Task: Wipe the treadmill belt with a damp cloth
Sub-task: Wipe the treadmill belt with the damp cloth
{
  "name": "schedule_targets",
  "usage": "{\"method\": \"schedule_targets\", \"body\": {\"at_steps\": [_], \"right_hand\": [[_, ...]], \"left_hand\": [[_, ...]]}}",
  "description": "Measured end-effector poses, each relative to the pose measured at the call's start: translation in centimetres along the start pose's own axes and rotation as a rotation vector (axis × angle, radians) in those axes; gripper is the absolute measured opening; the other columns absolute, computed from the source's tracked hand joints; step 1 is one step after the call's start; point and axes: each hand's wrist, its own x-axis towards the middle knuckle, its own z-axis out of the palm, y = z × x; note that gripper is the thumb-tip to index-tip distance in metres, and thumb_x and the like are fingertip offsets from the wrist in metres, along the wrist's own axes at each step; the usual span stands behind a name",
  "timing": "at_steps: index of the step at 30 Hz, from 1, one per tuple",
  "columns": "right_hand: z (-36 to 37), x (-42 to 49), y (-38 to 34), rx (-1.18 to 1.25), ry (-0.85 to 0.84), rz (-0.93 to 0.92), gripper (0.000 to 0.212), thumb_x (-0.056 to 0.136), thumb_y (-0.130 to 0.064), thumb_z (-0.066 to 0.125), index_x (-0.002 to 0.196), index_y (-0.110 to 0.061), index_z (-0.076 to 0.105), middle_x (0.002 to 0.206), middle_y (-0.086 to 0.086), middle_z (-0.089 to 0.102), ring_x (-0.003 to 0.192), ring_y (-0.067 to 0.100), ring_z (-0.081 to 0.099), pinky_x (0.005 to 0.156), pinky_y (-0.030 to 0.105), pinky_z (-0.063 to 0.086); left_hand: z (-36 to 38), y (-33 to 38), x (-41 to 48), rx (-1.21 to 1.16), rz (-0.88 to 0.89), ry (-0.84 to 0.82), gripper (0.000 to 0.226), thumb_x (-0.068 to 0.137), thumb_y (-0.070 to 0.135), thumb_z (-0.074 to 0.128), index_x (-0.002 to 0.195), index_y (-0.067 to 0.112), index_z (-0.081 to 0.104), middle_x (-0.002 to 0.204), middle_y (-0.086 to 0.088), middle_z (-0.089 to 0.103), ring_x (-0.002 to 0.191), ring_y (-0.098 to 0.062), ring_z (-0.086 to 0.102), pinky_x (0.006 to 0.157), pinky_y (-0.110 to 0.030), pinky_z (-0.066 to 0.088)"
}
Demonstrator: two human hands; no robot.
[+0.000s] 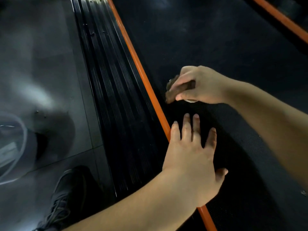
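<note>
Head view: black belt, orange rail, grey floor.

Belt: black, matt, with a fine pebbled grain, rubber-like in look. Orange strip along its edge: smooth with a slight gloss, metal or plastic not determinable; the side rail beside it is black, ribbed lengthwise, its ridges glossy. Cloth: brown, soft, crumpled fabric; floor: grey, smooth tiles with a dull sheen; shoe: dark woven fabric with laces.
</note>
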Motion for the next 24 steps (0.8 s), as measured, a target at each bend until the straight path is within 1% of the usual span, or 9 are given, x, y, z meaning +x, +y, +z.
{"method": "schedule_targets", "body": {"at_steps": [5, 10, 11, 13, 15, 16, 18, 21, 24], "right_hand": [[1.4, 4.9, -1.8, 0.130, 0.259, 0.045, 0.020, 0.090, -0.031, 0.072, 0.110, -0.035, 0.072, 0.101, -0.011, 0.052, 0.094, 0.003, 0.053, 0.081, 0.021, 0.041], [1.4, -2.8, 1.1, 0.020, 0.165, 0.077, 0.024, 0.089, -0.026, 0.073, 0.112, -0.033, 0.071, 0.102, -0.008, 0.054, 0.091, 0.002, 0.053, 0.080, 0.020, 0.041], [0.9, -5.0, 2.8, 0.001, 0.219, 0.127, 0.025, 0.088, -0.024, 0.075, 0.112, -0.030, 0.073, 0.102, -0.005, 0.056, 0.091, 0.007, 0.056, 0.081, 0.024, 0.044], [-0.6, -8.8, 7.4, -0.021, 0.445, 0.338, 0.026, 0.086, -0.023, 0.077, 0.111, -0.029, 0.075, 0.101, 0.000, 0.064, 0.092, 0.019, 0.064, 0.083, 0.032, 0.050], [-2.0, -11.1, 11.3, 0.064, 0.654, 0.646, 0.023, 0.086, -0.032, 0.072, 0.109, -0.038, 0.075, 0.102, -0.008, 0.071, 0.097, 0.016, 0.068, 0.089, 0.032, 0.054], [-2.3, -11.6, 12.4, 0.094, 0.718, 0.736, 0.024, 0.086, -0.037, 0.069, 0.109, -0.040, 0.075, 0.104, -0.011, 0.073, 0.099, 0.013, 0.068, 0.093, 0.034, 0.055], [-1.1, -11.9, 12.2, 0.098, 0.705, 0.723, 0.026, 0.086, -0.040, 0.068, 0.111, -0.039, 0.074, 0.110, -0.009, 0.071, 0.102, 0.011, 0.065, 0.096, 0.037, 0.053], [0.8, -12.6, 9.4, 0.093, 0.599, 0.544, 0.024, 0.089, -0.031, 0.073, 0.113, -0.034, 0.074, 0.105, -0.006, 0.060, 0.095, 0.008, 0.059, 0.086, 0.025, 0.048], [-1.2, -13.3, 12.0, 0.025, 0.639, 0.618, 0.022, 0.088, -0.030, 0.073, 0.109, -0.036, 0.076, 0.101, -0.006, 0.063, 0.093, 0.012, 0.062, 0.084, 0.029, 0.050]], "left_hand": [[0.1, -0.1, -0.1, 0.036, 0.001, 0.021, 0.090, 0.100, 0.071, 0.023, 0.161, 0.020, -0.018, 0.160, -0.029, -0.033, 0.150, -0.047, -0.030, 0.121, -0.065, -0.008], [0.0, -0.1, 0.0, 0.011, 0.010, 0.020, 0.089, 0.100, 0.072, 0.023, 0.161, 0.021, -0.017, 0.161, -0.028, -0.032, 0.150, -0.046, -0.031, 0.122, -0.064, -0.008], [0.0, -0.1, 0.0, 0.004, 0.012, 0.015, 0.088, 0.100, 0.072, 0.022, 0.161, 0.021, -0.017, 0.162, -0.027, -0.032, 0.150, -0.045, -0.031, 0.123, -0.064, -0.009], [-0.1, 0.0, 0.0, 0.004, -0.001, 0.010, 0.088, 0.100, 0.072, 0.021, 0.161, 0.023, -0.019, 0.163, -0.025, -0.032, 0.151, -0.044, -0.031, 0.121, -0.065, -0.012], [-0.4, 0.4, 0.4, 0.000, -0.042, 0.015, 0.087, 0.100, 0.073, 0.020, 0.160, 0.026, -0.020, 0.163, -0.024, -0.033, 0.150, -0.044, -0.031, 0.119, -0.068, -0.016], [-0.6, 0.7, 0.8, -0.006, -0.061, 0.018, 0.086, 0.099, 0.074, 0.019, 0.160, 0.028, -0.020, 0.163, -0.023, -0.033, 0.150, -0.045, -0.032, 0.117, -0.070, -0.017], [-1.2, 1.3, 2.4, -0.020, -0.071, 0.023, 0.085, 0.098, 0.076, 0.018, 0.160, 0.032, -0.018, 0.164, -0.020, -0.032, 0.150, -0.045, -0.032, 0.115, -0.075, -0.017], [-1.7, 2.5, 5.0, -0.014, -0.039, 0.039, 0.087, 0.095, 0.080, 0.019, 0.160, 0.034, -0.017, 0.165, -0.018, -0.032, 0.149, -0.047, -0.033, 0.112, -0.079, -0.015], [-1.0, 3.2, 6.0, -0.020, -0.052, 0.060, 0.093, 0.090, 0.086, 0.015, 0.159, 0.035, -0.021, 0.163, -0.019, -0.036, 0.145, -0.051, -0.036, 0.109, -0.082, -0.017]]}}
